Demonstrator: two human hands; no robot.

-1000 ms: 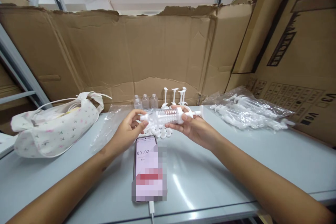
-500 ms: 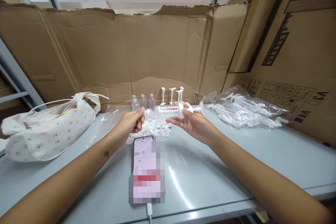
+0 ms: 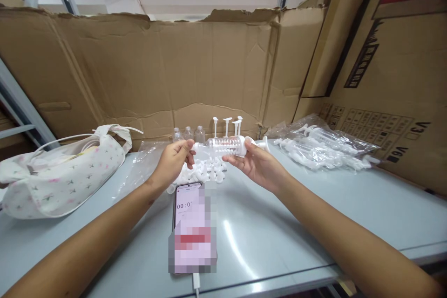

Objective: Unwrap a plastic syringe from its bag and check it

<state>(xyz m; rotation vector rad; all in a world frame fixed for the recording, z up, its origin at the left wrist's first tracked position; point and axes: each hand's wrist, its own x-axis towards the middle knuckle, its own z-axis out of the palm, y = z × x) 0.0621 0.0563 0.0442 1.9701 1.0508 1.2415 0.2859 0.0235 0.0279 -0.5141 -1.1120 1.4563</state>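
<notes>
A clear, ribbed plastic syringe (image 3: pixel 226 146) with a white collar and plunger lies level between my hands, above the grey tabletop. My right hand (image 3: pixel 261 163) is closed round its collar end, thumb on top and fingers beneath. At the other end, my left hand (image 3: pixel 177 158) pinches a small white cap (image 3: pixel 199 147) at the tip; its fingertips partly hide the cap. Below is a pile of loose white caps (image 3: pixel 206 171). Several white plungers (image 3: pixel 226 128) stand upright behind the syringe, and clear barrels (image 3: pixel 187 133) stand to their left.
A phone (image 3: pixel 192 223) showing a timer lies in front, a white cable (image 3: pixel 196 281) plugged in. A flowered cloth bag (image 3: pixel 66 177) rests at left. Clear bags of syringes (image 3: pixel 324 144) lie at right. Cardboard (image 3: pixel 167 65) walls the back; a large carton (image 3: pixel 401 102) stands right.
The view has shifted slightly. My left hand has turned a little at the cap, its fingers looser and more spread below. My right hand keeps its hold on the syringe.
</notes>
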